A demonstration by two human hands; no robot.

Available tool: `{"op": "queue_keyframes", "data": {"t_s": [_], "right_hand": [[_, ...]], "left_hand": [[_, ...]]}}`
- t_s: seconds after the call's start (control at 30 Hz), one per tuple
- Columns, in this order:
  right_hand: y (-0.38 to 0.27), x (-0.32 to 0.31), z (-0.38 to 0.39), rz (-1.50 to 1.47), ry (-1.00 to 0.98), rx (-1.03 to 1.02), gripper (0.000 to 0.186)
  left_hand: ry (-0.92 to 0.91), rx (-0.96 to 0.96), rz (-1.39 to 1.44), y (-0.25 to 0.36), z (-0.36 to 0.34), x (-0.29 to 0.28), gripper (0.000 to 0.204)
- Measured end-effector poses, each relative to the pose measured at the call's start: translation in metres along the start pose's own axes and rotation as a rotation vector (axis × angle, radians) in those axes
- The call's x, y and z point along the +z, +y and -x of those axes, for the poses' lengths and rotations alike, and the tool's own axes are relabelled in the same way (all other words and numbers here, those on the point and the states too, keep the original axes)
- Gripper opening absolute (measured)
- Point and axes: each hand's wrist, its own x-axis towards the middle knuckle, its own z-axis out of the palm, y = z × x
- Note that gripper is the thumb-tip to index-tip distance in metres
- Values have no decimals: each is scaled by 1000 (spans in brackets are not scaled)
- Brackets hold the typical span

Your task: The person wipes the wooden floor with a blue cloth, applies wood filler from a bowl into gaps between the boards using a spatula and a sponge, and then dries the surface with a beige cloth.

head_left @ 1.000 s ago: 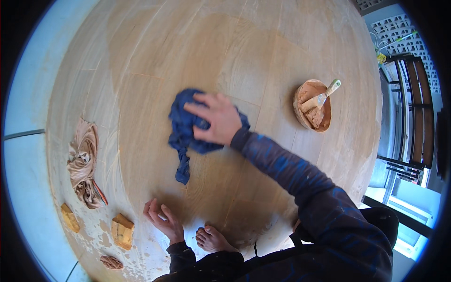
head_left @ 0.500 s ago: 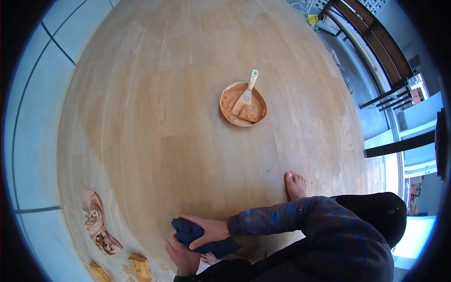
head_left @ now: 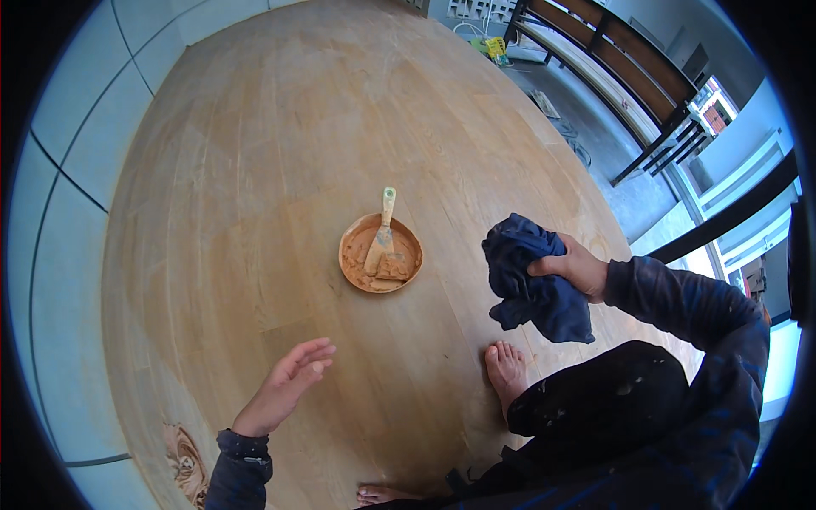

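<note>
- A crumpled navy cloth [head_left: 537, 289] sits bunched in the right hand [head_left: 571, 268], the thumb across its near face and the grip firm on its right-hand edge.
- The bundle lies to the left of that palm, its longer axis slanting from far left to near right; it seems clear of the wood-look floor [head_left: 280, 170], though I cannot be sure from here.
- The left hand [head_left: 293, 374], empty with fingers loosely extended, is well apart from the cloth, making the right the nearer.
- Between the two hands, and farther out, stands a round bowl [head_left: 347, 270] of orange-brown paste, a putty knife [head_left: 388, 204] leaning in it, handle pointing away from the person; the left fingertips come nearer its rim than the right ones.
- The cloth itself looks soft and dark, deeply creased, one loose corner drooping toward a bare foot [head_left: 507, 371].
</note>
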Motion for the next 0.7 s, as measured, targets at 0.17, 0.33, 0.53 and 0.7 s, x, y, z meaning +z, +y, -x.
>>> {"op": "queue_keyframes", "data": {"t_s": [0.17, 0.33, 0.53, 0.7], "right_hand": [[94, -44, -131, -342, 219, -24, 52], [132, -93, -228, -650, 79, 54, 60], [146, -101, -245, 518, 720, -328, 83], [165, -69, -235, 1051, 501, -474, 88]], "left_hand": [[423, -351, -487, -34, -43, -72, 44], [449, -162, -983, -72, -142, -121, 39], [734, -7, -1203, -54, -213, -160, 42], [791, 171, -1200, -69, -310, -153, 49]]}}
